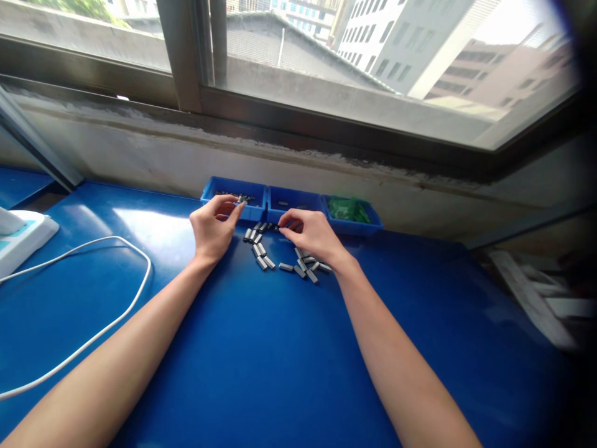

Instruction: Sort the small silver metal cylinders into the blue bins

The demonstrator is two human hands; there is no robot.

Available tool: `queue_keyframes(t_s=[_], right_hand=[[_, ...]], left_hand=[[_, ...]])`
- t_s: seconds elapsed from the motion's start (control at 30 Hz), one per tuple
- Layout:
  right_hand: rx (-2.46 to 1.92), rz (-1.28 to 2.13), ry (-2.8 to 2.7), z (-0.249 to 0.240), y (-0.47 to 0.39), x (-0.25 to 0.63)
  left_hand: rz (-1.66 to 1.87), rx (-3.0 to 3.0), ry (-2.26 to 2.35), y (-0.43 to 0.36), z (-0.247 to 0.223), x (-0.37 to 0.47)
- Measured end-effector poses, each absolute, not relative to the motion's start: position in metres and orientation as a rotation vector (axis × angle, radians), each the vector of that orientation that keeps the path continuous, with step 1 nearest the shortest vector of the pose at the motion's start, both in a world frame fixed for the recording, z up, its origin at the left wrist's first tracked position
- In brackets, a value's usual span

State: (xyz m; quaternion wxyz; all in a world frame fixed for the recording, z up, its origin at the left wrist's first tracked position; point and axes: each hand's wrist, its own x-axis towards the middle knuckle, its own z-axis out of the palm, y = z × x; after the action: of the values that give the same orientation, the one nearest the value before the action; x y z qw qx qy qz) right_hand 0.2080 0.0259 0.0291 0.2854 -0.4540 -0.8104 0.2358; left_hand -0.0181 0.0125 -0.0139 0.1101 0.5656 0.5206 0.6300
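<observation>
My left hand (215,225) is at the front of the left blue bin (255,214), thumb and fingertips pinched together over the small metal parts (228,195) inside. Whatever sits in that pinch is too small to name. My right hand (310,233) is in front of the middle blue bin (298,194), its thumb and index finger closed near a small dark piece (276,228). Several short grey metal bars (259,250) lie in a loose curve on the table between the hands. More grey bars (300,272) lie scattered below my right hand, which partly covers them.
The right blue bin (377,227) holds green plastic bags (349,209). A white cable (148,267) loops over the blue table (280,361) at left, near a white device (32,233). Behind the bins stand a wall and a window frame (298,121).
</observation>
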Motion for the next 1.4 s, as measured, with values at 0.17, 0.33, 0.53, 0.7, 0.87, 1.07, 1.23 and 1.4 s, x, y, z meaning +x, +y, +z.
queue_keyframes(t_s=[0.17, 0.33, 0.53, 0.7, 0.87, 1.07, 1.23, 1.4], right_hand=[[-1.286, 0.341, -2.374, 0.026, 0.017, 0.196], [-1.355, 0.271, -2.453, 0.024, 0.011, 0.187], [-1.341, 0.225, -2.47, 0.024, 0.011, 0.184], [-1.372, 0.181, -2.481, 0.022, 0.009, 0.181], [-1.329, 0.12, -2.462, 0.017, 0.01, 0.18], [-1.277, 0.153, -2.46, 0.011, 0.012, 0.177], [-1.266, 0.246, -2.405, 0.009, 0.014, 0.177], [-1.194, 0.498, -2.234, 0.009, 0.016, 0.178]], left_hand=[[1.848, 1.421, 1.562, 0.018, -0.014, -0.025], [1.786, 1.406, 1.55, 0.018, -0.014, -0.025], [1.713, 1.593, 1.461, 0.014, -0.011, -0.02], [1.66, 1.77, 1.437, 0.011, -0.011, -0.016], [1.655, 1.877, 1.433, 0.01, -0.012, -0.014], [1.647, 1.891, 1.435, 0.009, -0.011, -0.014], [1.643, 1.912, 1.411, 0.009, -0.011, -0.014], [1.633, 1.929, 1.385, 0.008, -0.011, -0.013]])
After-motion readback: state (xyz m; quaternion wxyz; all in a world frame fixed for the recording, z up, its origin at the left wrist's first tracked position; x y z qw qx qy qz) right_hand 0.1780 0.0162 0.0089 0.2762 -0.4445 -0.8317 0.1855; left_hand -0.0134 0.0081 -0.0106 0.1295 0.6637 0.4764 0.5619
